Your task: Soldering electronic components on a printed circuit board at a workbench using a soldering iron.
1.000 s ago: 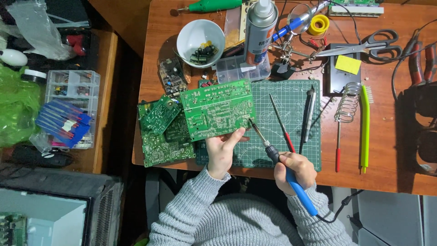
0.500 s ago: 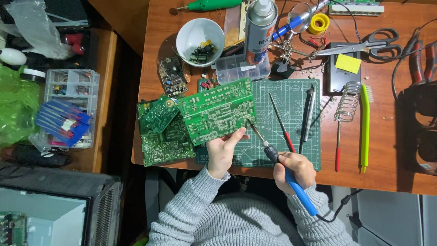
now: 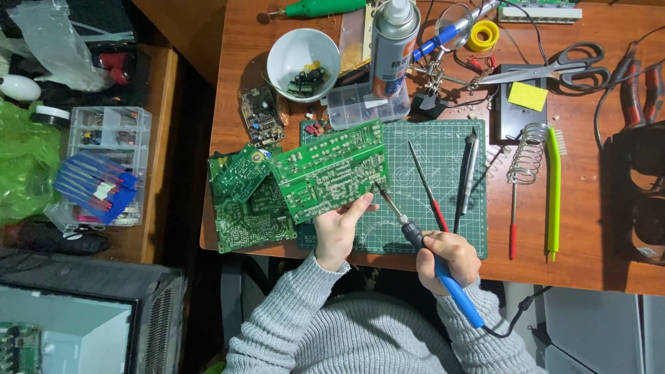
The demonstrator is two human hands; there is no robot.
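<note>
My left hand [image 3: 337, 230] grips the lower edge of a large green circuit board [image 3: 329, 170], held tilted over the green cutting mat [image 3: 443, 159]. My right hand [image 3: 450, 260] holds a blue-handled soldering iron [image 3: 429, 260], and its tip touches the board's lower right corner. Two more green circuit boards [image 3: 246, 197] lie stacked under the held board's left end, at the table's left edge.
On the mat lie a red-handled screwdriver [image 3: 426, 185] and a black tool [image 3: 467, 176]. Beside it stand a coil iron stand [image 3: 523, 156] and a green brush [image 3: 552, 194]. Behind are a white bowl of parts [image 3: 305, 55], a spray can [image 3: 393, 45], a clear box, scissors [image 3: 554, 68].
The held board has shifted slightly left and down, and the iron tip now rests at its lower right corner. Both hands stay in nearly the same place.
</note>
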